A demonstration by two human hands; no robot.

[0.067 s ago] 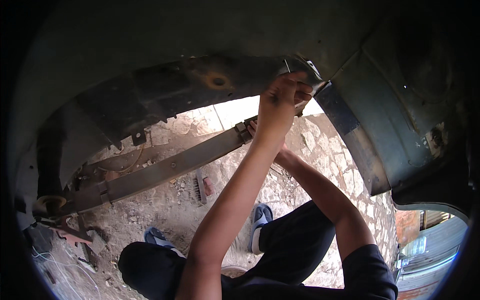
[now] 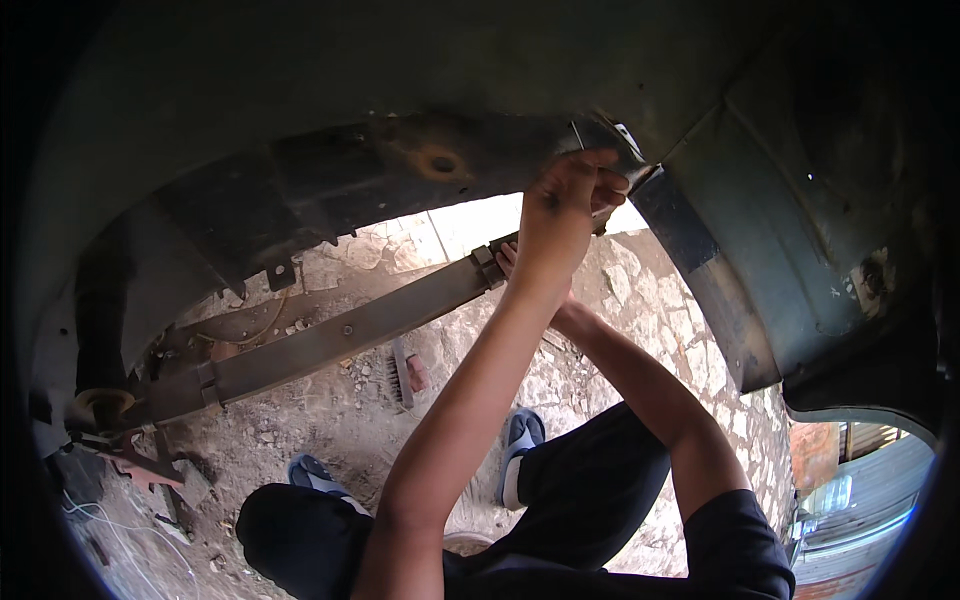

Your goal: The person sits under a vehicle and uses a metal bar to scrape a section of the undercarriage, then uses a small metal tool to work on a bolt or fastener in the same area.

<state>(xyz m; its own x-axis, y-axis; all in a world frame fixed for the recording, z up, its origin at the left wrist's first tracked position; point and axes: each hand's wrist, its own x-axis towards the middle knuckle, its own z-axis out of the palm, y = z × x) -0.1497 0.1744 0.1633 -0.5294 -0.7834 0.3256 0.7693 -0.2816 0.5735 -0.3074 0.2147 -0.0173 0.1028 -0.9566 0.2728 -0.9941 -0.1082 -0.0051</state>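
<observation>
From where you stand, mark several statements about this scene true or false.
1. The left hand appears higher in the picture than the right hand. True.
2. The right hand is fully visible. False: the left forearm partly hides it.
3. The leaf spring slants upward toward the picture's right. True.
4. The sandals are bright yellow. False: they are blue-grey.
5. A wire brush lies on the ground. True.

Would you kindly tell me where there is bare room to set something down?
The dusty ground between the brush and the left sandal looks mostly bare, as does stony ground between the right forearm and the green panel. It is crowded at the left hand, close to the dark frame, and the right hand, by the metal bar.
</observation>
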